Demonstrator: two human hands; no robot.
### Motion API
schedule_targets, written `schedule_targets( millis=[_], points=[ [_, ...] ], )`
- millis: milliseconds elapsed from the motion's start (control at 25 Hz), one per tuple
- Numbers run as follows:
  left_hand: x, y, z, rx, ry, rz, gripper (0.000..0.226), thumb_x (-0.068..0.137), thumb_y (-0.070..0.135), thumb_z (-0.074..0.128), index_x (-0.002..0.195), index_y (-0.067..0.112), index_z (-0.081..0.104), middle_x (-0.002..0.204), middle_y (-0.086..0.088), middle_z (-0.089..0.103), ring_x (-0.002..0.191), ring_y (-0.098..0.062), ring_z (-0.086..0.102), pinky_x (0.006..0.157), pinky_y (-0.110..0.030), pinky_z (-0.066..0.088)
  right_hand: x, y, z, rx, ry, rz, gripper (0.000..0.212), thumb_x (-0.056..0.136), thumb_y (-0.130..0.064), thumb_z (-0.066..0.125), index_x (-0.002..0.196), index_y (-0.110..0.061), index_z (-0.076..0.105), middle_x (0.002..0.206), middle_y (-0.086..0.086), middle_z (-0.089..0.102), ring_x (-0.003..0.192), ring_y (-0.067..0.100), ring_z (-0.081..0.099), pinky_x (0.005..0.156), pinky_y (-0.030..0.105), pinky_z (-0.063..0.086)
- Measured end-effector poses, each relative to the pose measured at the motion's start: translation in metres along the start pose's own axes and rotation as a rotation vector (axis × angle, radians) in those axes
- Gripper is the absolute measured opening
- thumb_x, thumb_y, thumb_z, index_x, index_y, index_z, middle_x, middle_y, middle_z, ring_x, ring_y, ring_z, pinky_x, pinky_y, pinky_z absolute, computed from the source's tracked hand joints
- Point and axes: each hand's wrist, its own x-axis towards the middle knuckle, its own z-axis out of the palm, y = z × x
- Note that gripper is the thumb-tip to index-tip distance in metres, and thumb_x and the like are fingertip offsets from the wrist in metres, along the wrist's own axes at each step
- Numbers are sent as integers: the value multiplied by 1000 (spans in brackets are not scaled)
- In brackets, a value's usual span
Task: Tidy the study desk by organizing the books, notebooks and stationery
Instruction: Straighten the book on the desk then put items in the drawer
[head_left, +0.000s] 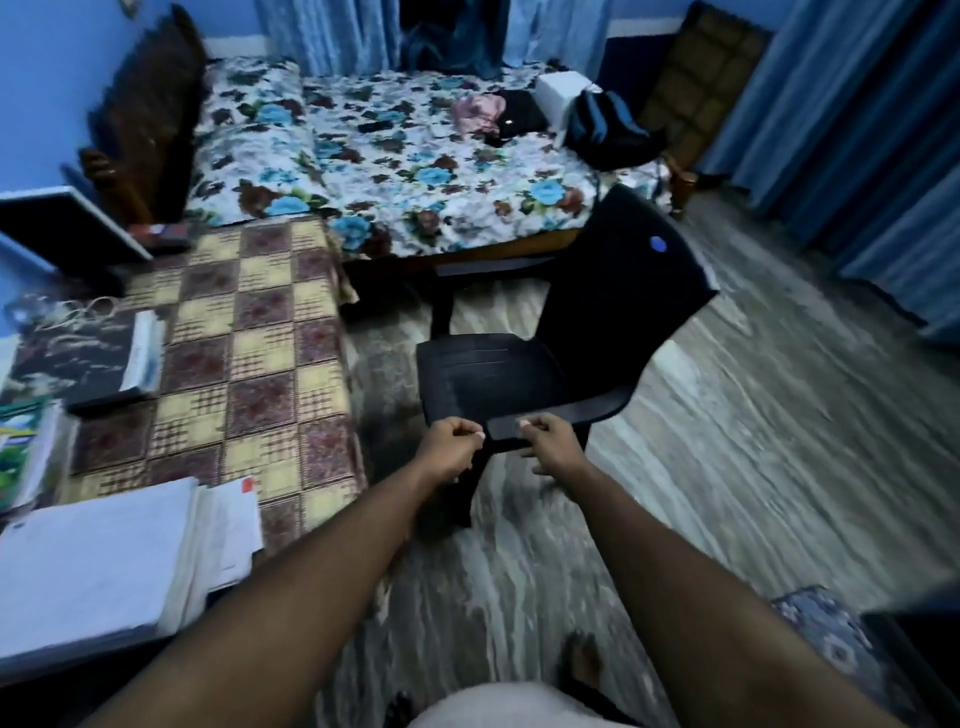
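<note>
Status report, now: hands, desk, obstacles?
Left hand and right hand at chair front edge, grip unclear. Books, papers lie on desk. Chair stands beside desk.

Nothing legible; the blue sticker (657, 243) on the chair (493, 374) back may be a logo, too blurred.

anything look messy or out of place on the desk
The paper stack at the near corner of the desk is ragged: loose sheets stick out past its right side, one with a red mark. Farther back, a pale looped cord lies loose at the far end of a dark book. Motion blur hides finer detail.
</note>
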Motion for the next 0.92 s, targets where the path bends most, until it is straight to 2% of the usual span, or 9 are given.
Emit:
schedule_targets(
  millis=[80,200,320,400,480,600,800,840,920],
  points=[
    [5,28,55,-22,-15,-34,8,94,23,53,88,26,57,90,2,64,69,-18,57,54,-23,39,8,21,-63,64,60,43,15,100,-26,48,99,-13,55,97,7,59,71,18,56,55,26,38],
    [14,68,137,-30,-14,-53,12,96,33,51,93,23,57,95,2,64,69,-16,55,53,-21,39,24,54,-155,54,76,116,21,101,-30,46,104,-12,57,97,6,59,74,21,55,58,27,38],
    [25,103,225,-46,-44,-102,18,96,37,52,101,20,56,100,0,62,79,-18,57,56,-21,41,48,73,-240,-38,12,87,30,100,-32,46,109,-6,58,96,6,59,71,19,54,59,27,37],
    [32,125,264,-54,-27,-146,18,97,38,51,103,21,56,102,-1,60,84,-20,57,66,-26,44,67,69,-280,-46,-26,53,32,101,-32,45,113,-4,57,97,5,59,69,16,53,60,27,36],
    [42,145,286,-71,14,-187,16,97,36,50,98,21,55,99,-1,58,83,-21,55,74,-30,45,86,56,-306,-33,-91,5,30,101,-31,44,112,-6,57,99,5,59,68,14,51,57,25,34],
    [66,165,291,-126,148,-211,19,97,34,50,85,20,55,98,-6,58,73,-21,54,68,-30,44,118,31,-324,-44,-205,-41,27,102,-31,42,113,-10,57,103,4,59,79,19,53,61,30,37],
    [131,195,315,-213,292,-300,21,97,36,50,82,23,54,102,-2,59,83,-22,57,74,-32,47,197,27,-368,-259,-413,57,32,101,-32,41,114,-9,60,104,4,61,84,22,52,62,28,35],
    [149,205,323,-238,297,-324,20,97,37,50,86,21,56,104,-2,59,87,-22,56,76,-33,47,218,26,-383,-333,-447,84,30,101,-30,41,112,-11,61,105,5,62,83,23,53,64,29,36],
    [178,226,335,-299,291,-374,32,97,40,51,113,14,58,115,-3,59,97,-23,54,82,-36,46,252,17,-411,-440,-494,114,27,99,-25,41,112,-13,61,110,6,65,85,24,56,68,31,39]
  ],
)
